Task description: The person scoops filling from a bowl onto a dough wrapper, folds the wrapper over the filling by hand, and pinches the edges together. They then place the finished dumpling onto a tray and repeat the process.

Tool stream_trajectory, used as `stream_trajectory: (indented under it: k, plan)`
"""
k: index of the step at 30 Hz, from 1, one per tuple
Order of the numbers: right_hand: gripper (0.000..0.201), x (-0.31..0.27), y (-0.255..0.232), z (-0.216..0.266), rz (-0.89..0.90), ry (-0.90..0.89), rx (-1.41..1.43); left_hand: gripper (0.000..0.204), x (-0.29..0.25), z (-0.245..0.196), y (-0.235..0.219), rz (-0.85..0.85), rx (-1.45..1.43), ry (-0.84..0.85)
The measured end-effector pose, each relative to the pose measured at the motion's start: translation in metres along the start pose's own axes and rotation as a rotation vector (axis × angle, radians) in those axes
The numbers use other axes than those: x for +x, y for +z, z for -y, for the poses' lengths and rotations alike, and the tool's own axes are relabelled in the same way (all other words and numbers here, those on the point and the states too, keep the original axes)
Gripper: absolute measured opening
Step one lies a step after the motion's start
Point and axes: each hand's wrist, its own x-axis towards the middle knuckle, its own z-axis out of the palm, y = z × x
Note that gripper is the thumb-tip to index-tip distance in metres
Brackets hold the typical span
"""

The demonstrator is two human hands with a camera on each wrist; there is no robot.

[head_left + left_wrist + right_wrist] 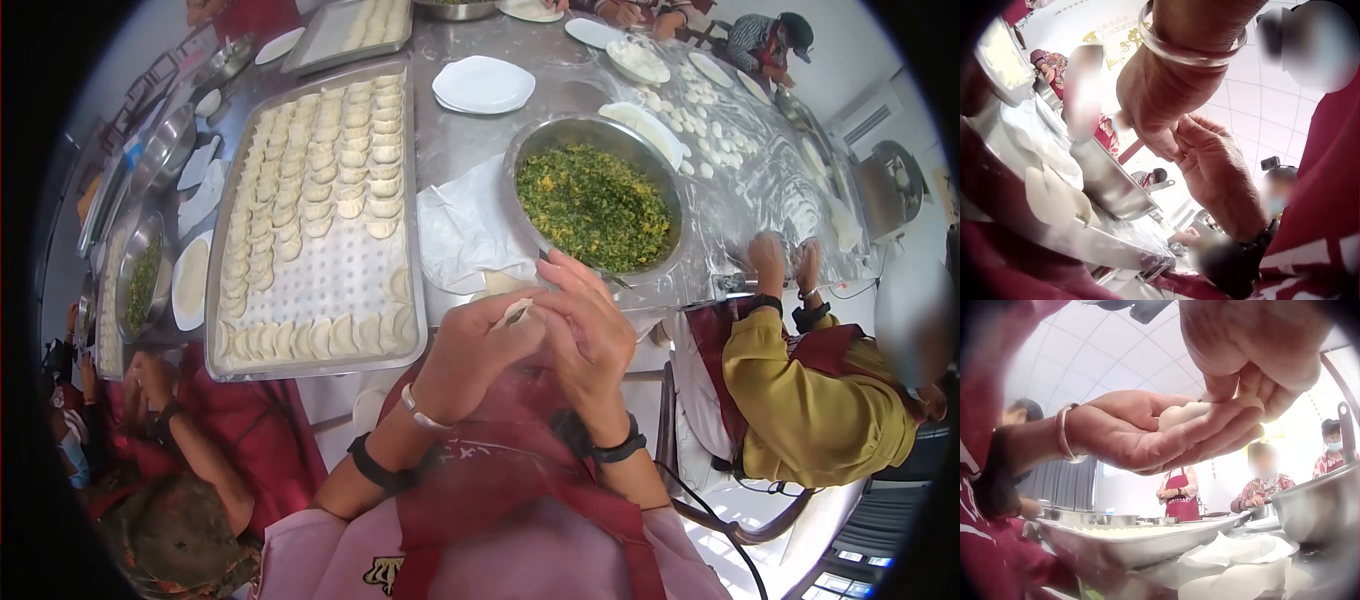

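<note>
A pale dumpling point(515, 313) with a bit of green filling showing at its opening lies in my left hand point(478, 352). The left fingers curl round its underside, and in the right wrist view the pale dough point(1182, 415) shows along them. My right hand point(590, 335) comes in from the other side, its fingers and thumb pinching the edge of the dough. Both hands meet in front of the table edge, close to the metal bowl point(512, 165) of chopped green and yellow filling point(600, 210). Dough wrappers point(1050, 197) lie at the edge, partly hidden by my hands in the head view.
Left of my hands stands a large tray point(330, 275) with rows of dumplings. A white cloth point(465, 225) lies between tray and bowl. Stacked white plates point(484, 84) are farther back. Dough pieces point(700, 130) lie on the floured table at right. People sit close on both sides.
</note>
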Motion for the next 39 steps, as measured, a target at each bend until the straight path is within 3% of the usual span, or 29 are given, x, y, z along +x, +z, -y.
stream_trajectory:
  k: [1,7,10,13,18,21,27,33,39]
  plan:
    - [0.016,-0.001,0.001,-0.001,-0.01,0.004,0.011,0.036,0.0,-0.003,0.0,0.004,0.181,0.004]
    - [0.019,0.004,0.002,0.002,-0.034,0.048,0.085,0.04,0.007,0.003,-0.003,-0.07,0.443,0.325]
    - [0.023,0.002,0.0,0.005,-0.066,0.139,0.164,0.038,0.001,0.001,0.005,-0.168,0.095,0.174]
    - [0.027,-0.009,-0.004,0.017,-0.147,0.312,0.272,0.038,-0.004,0.0,0.013,-0.275,-0.056,0.273]
    - [0.029,-0.022,-0.006,0.023,-0.126,0.59,0.426,0.036,-0.007,0.006,0.012,-0.294,0.006,0.307]
    - [0.029,-0.022,-0.002,0.026,-0.156,0.603,0.491,0.035,-0.007,0.012,0.01,-0.28,0.058,0.329]
    - [0.026,-0.024,0.006,0.023,-0.168,0.456,0.342,0.031,-0.008,0.009,0.016,-0.311,0.031,0.333]
    - [0.021,-0.023,0.012,0.026,-0.228,0.483,0.399,0.03,-0.009,0.01,0.019,-0.351,0.085,0.318]
    - [0.013,-0.018,0.006,0.022,-0.161,0.314,0.33,0.031,-0.01,0.015,0.018,-0.336,0.028,0.305]
